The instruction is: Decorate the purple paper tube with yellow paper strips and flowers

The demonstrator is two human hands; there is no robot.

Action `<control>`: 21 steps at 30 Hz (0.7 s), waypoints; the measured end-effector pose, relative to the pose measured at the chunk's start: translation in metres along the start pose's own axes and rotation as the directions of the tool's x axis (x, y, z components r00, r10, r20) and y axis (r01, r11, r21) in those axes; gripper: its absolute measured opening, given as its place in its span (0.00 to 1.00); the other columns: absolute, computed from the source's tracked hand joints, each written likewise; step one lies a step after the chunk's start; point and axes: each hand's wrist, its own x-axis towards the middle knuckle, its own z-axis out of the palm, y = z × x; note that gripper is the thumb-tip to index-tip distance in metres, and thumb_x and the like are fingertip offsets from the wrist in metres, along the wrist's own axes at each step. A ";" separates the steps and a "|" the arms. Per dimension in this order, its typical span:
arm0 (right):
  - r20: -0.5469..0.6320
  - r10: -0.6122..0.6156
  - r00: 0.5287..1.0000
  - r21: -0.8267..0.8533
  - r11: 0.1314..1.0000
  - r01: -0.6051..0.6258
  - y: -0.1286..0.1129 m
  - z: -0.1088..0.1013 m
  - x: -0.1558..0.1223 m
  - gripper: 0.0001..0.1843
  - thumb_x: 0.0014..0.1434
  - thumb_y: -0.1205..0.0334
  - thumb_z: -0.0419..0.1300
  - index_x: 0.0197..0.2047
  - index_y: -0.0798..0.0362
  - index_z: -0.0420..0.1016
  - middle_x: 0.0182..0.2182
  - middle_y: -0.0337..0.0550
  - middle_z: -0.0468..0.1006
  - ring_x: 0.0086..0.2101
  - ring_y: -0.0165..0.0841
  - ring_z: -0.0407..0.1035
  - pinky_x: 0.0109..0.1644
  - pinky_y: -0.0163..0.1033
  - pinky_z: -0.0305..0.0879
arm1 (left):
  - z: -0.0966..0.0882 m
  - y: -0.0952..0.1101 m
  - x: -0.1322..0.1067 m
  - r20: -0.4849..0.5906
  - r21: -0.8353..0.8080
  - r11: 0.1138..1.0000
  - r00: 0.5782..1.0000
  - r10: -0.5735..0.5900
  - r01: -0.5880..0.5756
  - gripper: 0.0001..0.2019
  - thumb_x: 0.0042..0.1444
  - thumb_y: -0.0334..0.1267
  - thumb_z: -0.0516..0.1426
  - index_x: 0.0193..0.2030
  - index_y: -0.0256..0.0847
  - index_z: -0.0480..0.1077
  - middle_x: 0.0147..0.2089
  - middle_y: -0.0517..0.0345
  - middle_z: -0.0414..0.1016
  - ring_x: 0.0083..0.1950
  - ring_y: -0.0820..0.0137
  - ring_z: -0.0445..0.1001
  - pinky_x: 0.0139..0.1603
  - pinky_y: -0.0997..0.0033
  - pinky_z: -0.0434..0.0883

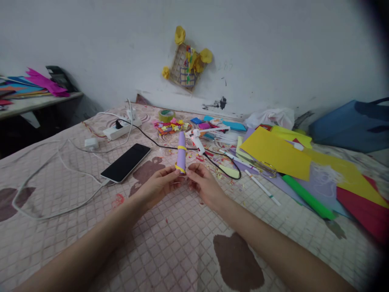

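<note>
On the quilted bedspread (pixel 179 259), a paper tube (pixel 181 152) stands between the left hand (pixel 158 186) and the right hand (pixel 205 185), with a hot glue gun (pixel 196 140) just beyond it. To the left lie a smartphone (pixel 125 162) and, farther back, a power strip (pixel 121 128) with a charger (pixel 91 142) beside it. A tape roll (pixel 167 115) sits near the far edge, behind a heap of paper scraps (pixel 170 127). Sheets of craft paper (pixel 276 152) cover the right side, with scissors (pixel 264 168) on them. A shelf (pixel 39 101) stands off to the far left and a bag (pixel 352 126) at the far right, beside the wall (pixel 243 44), on which a small woven basket (pixel 187 67) hangs
</note>
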 end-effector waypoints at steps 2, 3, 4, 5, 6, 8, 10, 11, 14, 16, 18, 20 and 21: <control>0.029 0.043 0.999 0.068 0.997 -0.045 0.001 0.000 0.000 0.15 0.44 0.55 0.65 0.30 0.51 0.64 0.25 0.32 0.65 0.21 0.23 0.59 0.22 0.30 0.56 | 0.000 0.001 0.000 0.010 -0.023 1.000 1.000 -0.003 0.003 0.08 0.48 0.33 0.61 0.38 0.37 0.72 0.37 0.57 0.74 0.35 0.76 0.72 0.39 0.76 0.68; 0.038 0.050 0.998 0.089 0.995 -0.053 0.001 0.000 0.000 0.15 0.44 0.54 0.65 0.30 0.51 0.64 0.25 0.32 0.65 0.21 0.23 0.59 0.22 0.30 0.56 | 0.000 0.001 0.000 0.013 -0.032 0.999 1.000 -0.004 0.005 0.08 0.49 0.33 0.61 0.37 0.37 0.72 0.37 0.57 0.74 0.35 0.76 0.72 0.39 0.76 0.68; 0.042 0.049 0.998 0.101 0.994 -0.053 0.002 0.000 0.000 0.15 0.44 0.54 0.65 0.30 0.51 0.64 0.24 0.31 0.65 0.21 0.23 0.59 0.22 0.30 0.56 | 0.000 0.001 -0.001 0.017 -0.038 0.999 1.000 -0.003 0.004 0.08 0.49 0.33 0.61 0.37 0.37 0.72 0.37 0.57 0.74 0.35 0.76 0.72 0.39 0.76 0.68; 0.042 0.047 0.998 0.103 0.993 -0.051 0.004 0.000 0.000 0.16 0.44 0.54 0.65 0.30 0.51 0.64 0.24 0.31 0.65 0.21 0.23 0.59 0.22 0.30 0.56 | 0.000 0.000 -0.001 0.024 -0.038 0.999 1.000 -0.001 0.002 0.07 0.49 0.33 0.61 0.37 0.37 0.72 0.36 0.57 0.74 0.35 0.76 0.72 0.40 0.76 0.68; 0.037 0.046 0.998 0.094 0.994 -0.049 0.005 0.001 0.000 0.16 0.44 0.54 0.66 0.31 0.51 0.64 0.24 0.31 0.65 0.21 0.23 0.60 0.22 0.30 0.56 | 0.000 0.000 -0.001 0.034 -0.032 0.999 0.999 0.000 0.001 0.07 0.49 0.33 0.61 0.37 0.37 0.72 0.36 0.57 0.74 0.36 0.76 0.72 0.40 0.76 0.68; 0.022 0.037 0.999 0.061 0.997 -0.039 0.008 0.001 0.001 0.17 0.43 0.54 0.66 0.31 0.51 0.63 0.24 0.31 0.65 0.21 0.23 0.60 0.22 0.30 0.56 | 0.000 0.000 -0.002 0.053 -0.012 1.000 0.999 0.007 -0.006 0.08 0.50 0.34 0.61 0.38 0.37 0.72 0.35 0.57 0.74 0.36 0.76 0.72 0.41 0.75 0.68; 0.021 0.021 1.000 0.037 0.999 -0.022 0.010 0.001 0.001 0.18 0.43 0.53 0.66 0.31 0.51 0.63 0.24 0.31 0.66 0.21 0.23 0.59 0.22 0.30 0.56 | 0.001 0.001 -0.002 0.054 0.006 1.000 0.998 0.011 -0.011 0.09 0.49 0.34 0.61 0.39 0.36 0.72 0.35 0.56 0.74 0.35 0.75 0.72 0.41 0.74 0.68; 0.025 0.011 1.000 0.033 0.999 -0.012 0.010 0.001 0.001 0.18 0.44 0.52 0.66 0.31 0.51 0.63 0.24 0.32 0.66 0.21 0.23 0.60 0.22 0.30 0.56 | 0.002 0.001 -0.002 0.050 0.013 1.000 0.999 0.012 -0.012 0.09 0.49 0.34 0.61 0.38 0.36 0.72 0.35 0.56 0.74 0.35 0.75 0.72 0.41 0.75 0.68; 0.023 -0.021 1.000 0.014 1.000 0.021 0.011 0.000 0.002 0.19 0.44 0.52 0.66 0.32 0.50 0.62 0.26 0.32 0.65 0.22 0.24 0.60 0.22 0.30 0.57 | 0.003 0.002 -0.003 0.037 0.023 1.000 0.999 0.017 -0.018 0.09 0.48 0.34 0.62 0.38 0.37 0.72 0.35 0.56 0.74 0.34 0.76 0.71 0.40 0.76 0.68; 0.013 -0.036 0.999 -0.003 0.999 0.036 0.010 0.000 0.002 0.19 0.43 0.52 0.66 0.32 0.50 0.62 0.27 0.32 0.65 0.23 0.24 0.61 0.22 0.30 0.57 | 0.003 0.002 -0.002 0.027 0.026 0.999 0.999 0.028 -0.029 0.09 0.47 0.34 0.62 0.37 0.37 0.72 0.35 0.56 0.74 0.34 0.76 0.71 0.40 0.76 0.68; 0.016 -0.041 0.999 0.004 0.999 0.041 0.009 0.000 0.001 0.18 0.44 0.52 0.66 0.32 0.50 0.63 0.27 0.32 0.65 0.23 0.24 0.61 0.22 0.30 0.57 | 0.001 0.003 0.000 -0.001 0.027 0.999 0.999 0.047 -0.047 0.09 0.47 0.34 0.62 0.37 0.37 0.72 0.36 0.56 0.74 0.34 0.76 0.71 0.40 0.75 0.68; 0.025 -0.035 0.999 0.031 0.999 0.034 0.008 0.000 0.001 0.17 0.44 0.52 0.65 0.32 0.50 0.64 0.26 0.33 0.65 0.22 0.24 0.61 0.23 0.31 0.57 | -0.002 0.004 0.002 -0.041 0.032 0.997 0.997 0.068 -0.067 0.09 0.46 0.34 0.62 0.36 0.37 0.72 0.37 0.55 0.74 0.34 0.76 0.71 0.38 0.76 0.68; 0.024 -0.026 0.999 0.048 0.999 0.025 0.008 0.000 0.000 0.17 0.45 0.51 0.64 0.32 0.51 0.64 0.26 0.33 0.66 0.22 0.24 0.60 0.23 0.31 0.57 | -0.003 0.004 0.002 -0.060 0.041 0.996 0.995 0.077 -0.075 0.10 0.46 0.34 0.63 0.36 0.37 0.71 0.37 0.55 0.74 0.33 0.76 0.71 0.37 0.76 0.67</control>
